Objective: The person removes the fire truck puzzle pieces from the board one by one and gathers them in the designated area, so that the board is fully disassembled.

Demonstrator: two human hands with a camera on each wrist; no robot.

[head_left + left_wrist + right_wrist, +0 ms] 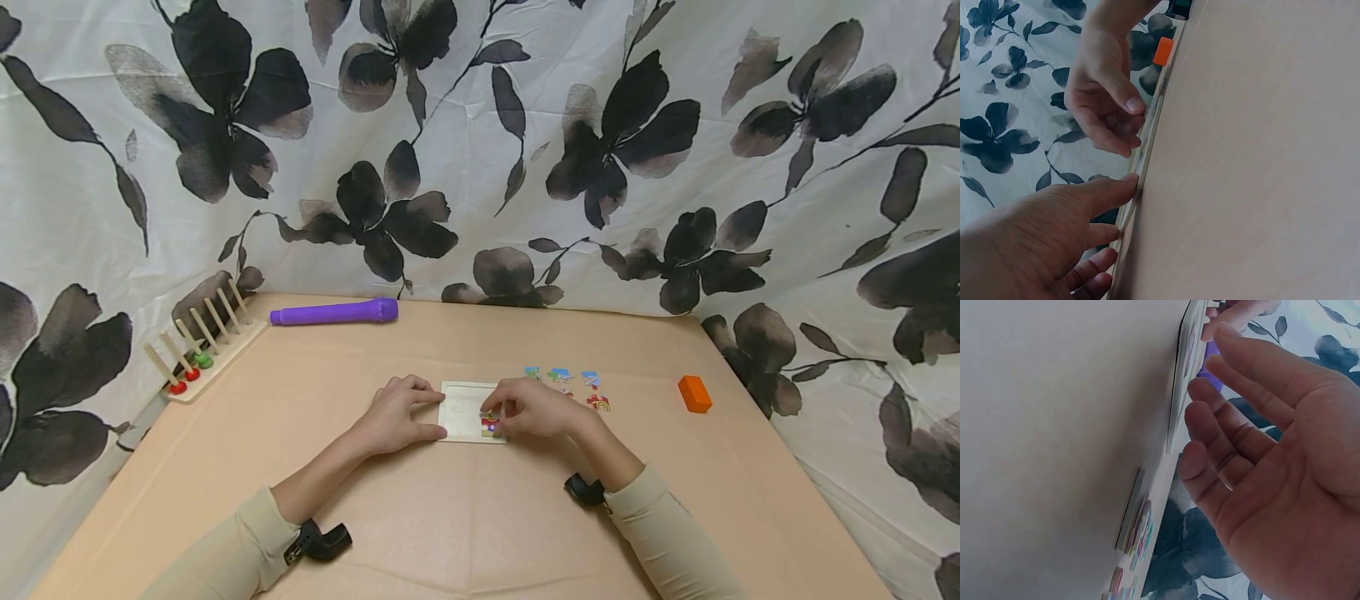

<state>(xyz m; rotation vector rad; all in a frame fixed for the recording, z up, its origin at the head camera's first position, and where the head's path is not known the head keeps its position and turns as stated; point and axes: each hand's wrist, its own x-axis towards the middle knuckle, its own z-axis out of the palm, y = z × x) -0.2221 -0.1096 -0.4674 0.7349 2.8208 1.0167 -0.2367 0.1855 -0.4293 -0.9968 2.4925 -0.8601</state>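
Note:
A shallow, pale puzzle board (461,412) lies flat on the table, with colourful jigsaw pieces (490,425) in its lower right corner. My left hand (401,417) rests at the board's left edge, its thumb and forefinger touching the rim. In the left wrist view, the fingers of my left hand (1041,234) are fairly straight along that edge. Over the board's right side hovers my right hand (543,408), fingertips close to the pieces. The right wrist view shows my right hand (1260,444) with loosely bent fingers and nothing visible between them.
Several loose jigsaw pieces (560,375) lie right of the board, partly behind my right hand. An orange block (695,394) sits farther right. At the back left are a purple cylinder (333,312) and a wooden peg stand (217,362) with red and green beads. A floral cloth hangs behind.

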